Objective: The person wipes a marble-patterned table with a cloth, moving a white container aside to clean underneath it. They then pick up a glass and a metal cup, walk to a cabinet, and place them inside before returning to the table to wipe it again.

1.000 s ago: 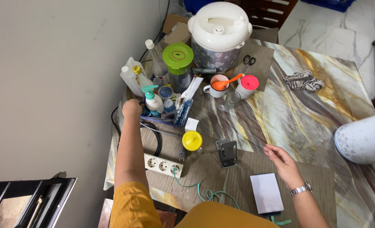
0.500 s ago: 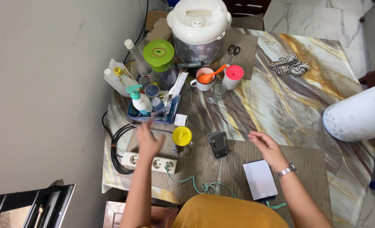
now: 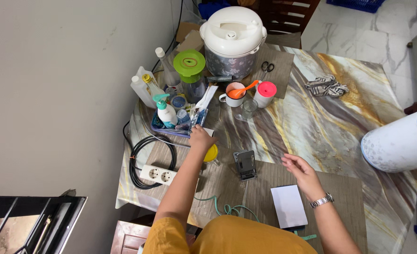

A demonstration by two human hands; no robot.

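My left hand (image 3: 201, 139) reaches across the table, its fingers curled over the top edge of a yellow-lidded jar (image 3: 212, 153), just below a small white slip of paper (image 3: 209, 131). Whether it grips anything is hidden by the back of the hand. My right hand (image 3: 299, 167) hovers over the grey mat (image 3: 340, 197) with fingers apart and holds nothing. A small dark phone stand (image 3: 245, 164) sits between the two hands. A white card (image 3: 288, 206) lies just below my right wrist.
A tray (image 3: 164, 129) of bottles with a teal pump bottle (image 3: 165, 112) stands by the wall. Behind are a rice cooker (image 3: 232, 37), green-lidded container (image 3: 189, 66), mug with orange spoon (image 3: 233, 94), pink-lidded cup (image 3: 266, 92), scissors (image 3: 265, 67). Power strip (image 3: 157, 175), cable coil (image 3: 145, 150) left; white cylinder (image 3: 401, 141) right.
My left hand has pulled back from the bottles in the tray and come down onto the yellow-lidded jar. My right hand has stayed over the mat.
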